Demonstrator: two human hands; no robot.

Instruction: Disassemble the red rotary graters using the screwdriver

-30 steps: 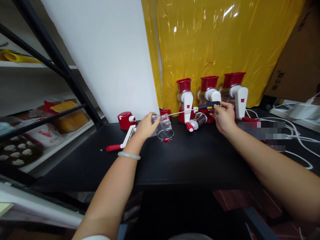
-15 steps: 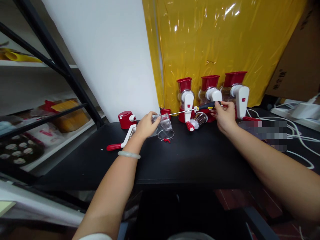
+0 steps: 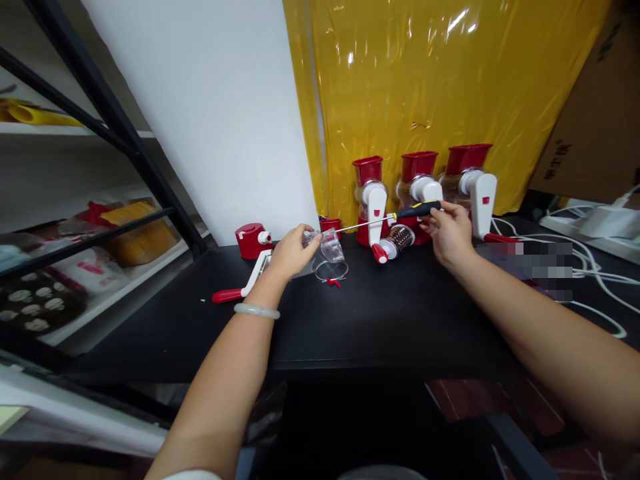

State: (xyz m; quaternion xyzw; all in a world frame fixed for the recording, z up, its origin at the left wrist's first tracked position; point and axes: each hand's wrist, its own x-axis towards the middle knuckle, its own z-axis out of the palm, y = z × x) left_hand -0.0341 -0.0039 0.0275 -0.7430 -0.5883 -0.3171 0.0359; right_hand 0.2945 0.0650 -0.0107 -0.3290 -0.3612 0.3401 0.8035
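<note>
My left hand (image 3: 290,253) is closed on a clear plastic housing (image 3: 330,247) that rests on the black table (image 3: 350,320). My right hand (image 3: 450,230) grips the black and yellow handle of a screwdriver (image 3: 415,211). Its metal shaft runs left, with the tip at the clear housing. A wire ring with a small red part (image 3: 331,273) lies just in front of the housing. A metal grater drum with a red and white knob (image 3: 395,241) lies between my hands.
Three red and white rotary graters (image 3: 420,183) stand along yellow plastic sheeting at the back. A red base (image 3: 250,240) and a red-handled white crank (image 3: 240,287) lie at the left. White cables (image 3: 595,267) trail on the right. A metal shelf rack (image 3: 75,220) stands left.
</note>
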